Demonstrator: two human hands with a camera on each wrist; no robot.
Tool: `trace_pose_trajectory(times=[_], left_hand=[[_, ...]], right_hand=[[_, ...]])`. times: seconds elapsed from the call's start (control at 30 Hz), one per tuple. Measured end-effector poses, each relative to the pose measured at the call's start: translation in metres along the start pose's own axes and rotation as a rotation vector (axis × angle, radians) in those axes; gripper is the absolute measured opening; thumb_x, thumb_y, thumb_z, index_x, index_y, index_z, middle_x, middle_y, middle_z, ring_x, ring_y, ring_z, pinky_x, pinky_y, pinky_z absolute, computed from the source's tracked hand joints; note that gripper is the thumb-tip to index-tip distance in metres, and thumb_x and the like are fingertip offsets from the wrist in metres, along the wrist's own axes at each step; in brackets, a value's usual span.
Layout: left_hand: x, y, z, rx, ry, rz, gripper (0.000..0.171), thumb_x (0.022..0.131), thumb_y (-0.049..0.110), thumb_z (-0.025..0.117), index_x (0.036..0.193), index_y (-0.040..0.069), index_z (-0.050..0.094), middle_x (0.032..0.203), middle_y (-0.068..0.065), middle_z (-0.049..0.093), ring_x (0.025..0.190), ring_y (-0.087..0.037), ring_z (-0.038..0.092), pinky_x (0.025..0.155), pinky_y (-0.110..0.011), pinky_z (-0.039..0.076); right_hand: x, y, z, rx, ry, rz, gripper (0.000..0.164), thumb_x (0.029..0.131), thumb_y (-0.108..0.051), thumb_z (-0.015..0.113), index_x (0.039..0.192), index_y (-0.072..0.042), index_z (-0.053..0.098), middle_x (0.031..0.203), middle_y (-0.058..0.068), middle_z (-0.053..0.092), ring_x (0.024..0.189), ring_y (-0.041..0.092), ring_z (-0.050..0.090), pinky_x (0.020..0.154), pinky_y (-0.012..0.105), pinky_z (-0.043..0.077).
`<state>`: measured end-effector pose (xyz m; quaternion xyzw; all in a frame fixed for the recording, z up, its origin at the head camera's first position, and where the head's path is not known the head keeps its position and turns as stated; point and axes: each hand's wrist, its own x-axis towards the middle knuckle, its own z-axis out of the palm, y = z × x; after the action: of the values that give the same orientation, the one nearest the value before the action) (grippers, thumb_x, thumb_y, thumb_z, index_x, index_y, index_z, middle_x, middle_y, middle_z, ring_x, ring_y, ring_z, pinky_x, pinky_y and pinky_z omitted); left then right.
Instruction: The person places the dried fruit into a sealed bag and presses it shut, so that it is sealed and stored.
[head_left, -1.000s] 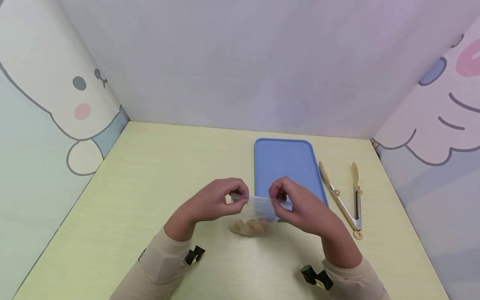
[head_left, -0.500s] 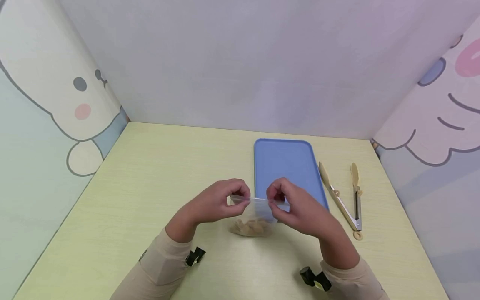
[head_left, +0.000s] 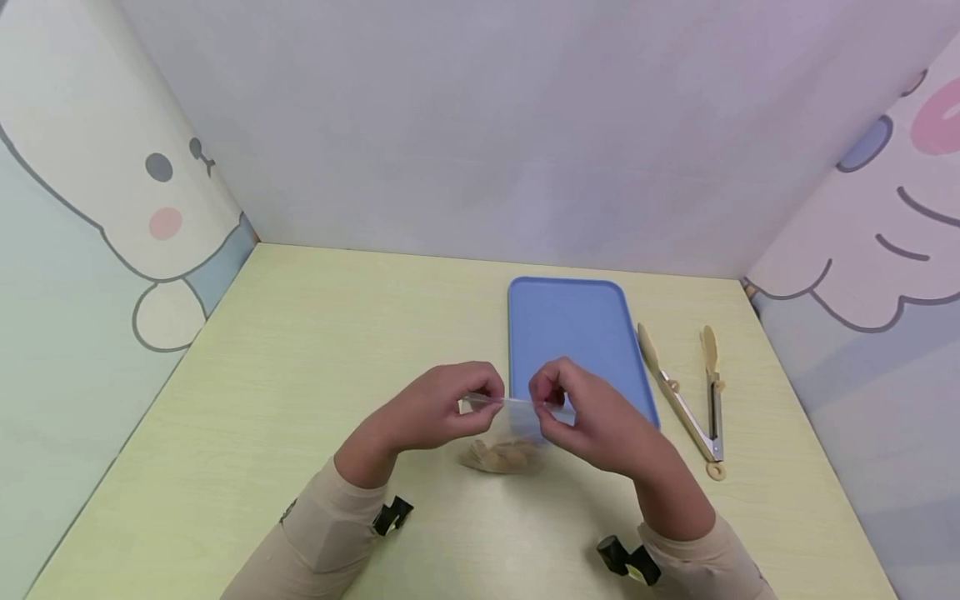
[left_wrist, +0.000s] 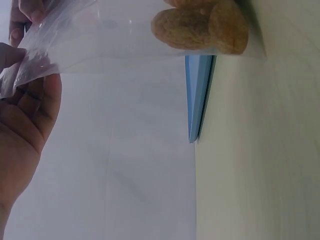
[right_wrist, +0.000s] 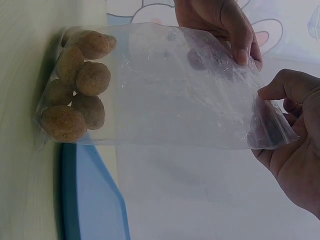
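A clear zip bag [right_wrist: 175, 95] stands upright near the table's front middle, with several brown, rough-skinned roundish lumps [right_wrist: 93, 78] at its bottom. My left hand [head_left: 442, 406] pinches the left part of the bag's top edge between thumb and fingers. On the right part of that edge, my right hand [head_left: 592, 417] pinches the plastic the same way. The two hands' fingertips are a short gap apart along the seal strip. In the left wrist view a few of the lumps [left_wrist: 182, 28] show through the plastic, low by the tabletop.
Behind the bag lies a blue tray [head_left: 570, 333], its near end partly covered by my right hand. Spread tongs [head_left: 686, 417] with beige tips and metal arms lie right of the tray. Walls with cartoon drawings border the pale yellow table [head_left: 360, 317].
Both hands have drawn slightly closer together along the bag's top edge, the left moving right and the right moving left. They also sit a little lower. Tray and tongs have not moved.
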<state>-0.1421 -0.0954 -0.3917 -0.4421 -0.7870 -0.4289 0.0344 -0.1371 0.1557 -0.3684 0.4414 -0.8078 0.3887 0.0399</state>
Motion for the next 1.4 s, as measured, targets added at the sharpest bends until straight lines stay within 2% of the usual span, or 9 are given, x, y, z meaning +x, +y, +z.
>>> trace_pose_trajectory(times=[0.13,0.37,0.67,0.83,1.1,1.4], left_hand=[[0.0,-0.001,0.001,0.014,0.013,0.039,0.01,0.092,0.007,0.061,0.09,0.014,0.055,0.085,0.007,0.057,0.082,0.0,0.057,0.078,-0.017,0.05],[0.0,0.0,0.003,-0.05,0.023,-0.016,0.007,0.092,0.01,0.062,0.091,0.014,0.056,0.087,0.007,0.058,0.086,-0.001,0.059,0.082,-0.019,0.051],[0.002,0.003,0.004,-0.062,0.03,-0.025,0.009,0.09,0.007,0.062,0.092,0.014,0.058,0.088,0.006,0.06,0.085,-0.001,0.06,0.082,-0.019,0.052],[0.003,0.004,0.005,-0.044,0.025,-0.033,0.008,0.089,0.006,0.062,0.091,0.013,0.058,0.085,0.008,0.058,0.084,0.0,0.059,0.081,-0.018,0.051],[0.003,0.004,0.005,-0.019,0.031,-0.002,0.005,0.09,0.008,0.061,0.092,0.011,0.057,0.084,0.007,0.058,0.082,-0.001,0.058,0.079,-0.017,0.051],[0.003,0.005,0.008,0.001,0.042,-0.012,0.009,0.089,0.008,0.063,0.091,0.015,0.058,0.086,0.008,0.057,0.083,0.0,0.056,0.079,-0.017,0.05]], right_hand=[[0.0,0.001,0.001,-0.008,0.003,-0.002,0.029,0.084,0.006,0.062,0.099,-0.01,0.045,0.092,-0.004,0.054,0.083,0.007,0.05,0.071,0.025,0.045],[0.0,0.001,0.004,-0.006,0.012,-0.003,0.028,0.084,0.005,0.062,0.102,-0.01,0.046,0.094,-0.005,0.055,0.082,0.007,0.05,0.072,0.023,0.045],[0.0,0.0,0.006,-0.019,0.016,0.008,0.029,0.085,0.003,0.064,0.102,-0.01,0.046,0.096,-0.005,0.055,0.083,0.006,0.05,0.073,0.023,0.045],[0.001,-0.001,0.007,-0.021,0.017,0.01,0.028,0.084,0.004,0.064,0.101,-0.01,0.046,0.095,-0.004,0.055,0.084,0.007,0.05,0.073,0.023,0.045],[0.0,-0.002,0.008,-0.039,0.027,0.009,0.028,0.083,0.004,0.063,0.1,-0.01,0.044,0.096,-0.003,0.057,0.085,0.007,0.05,0.074,0.024,0.046],[0.002,-0.004,0.012,-0.044,0.048,0.001,0.029,0.083,0.005,0.064,0.101,-0.009,0.046,0.099,-0.004,0.058,0.084,0.008,0.052,0.074,0.026,0.048]])
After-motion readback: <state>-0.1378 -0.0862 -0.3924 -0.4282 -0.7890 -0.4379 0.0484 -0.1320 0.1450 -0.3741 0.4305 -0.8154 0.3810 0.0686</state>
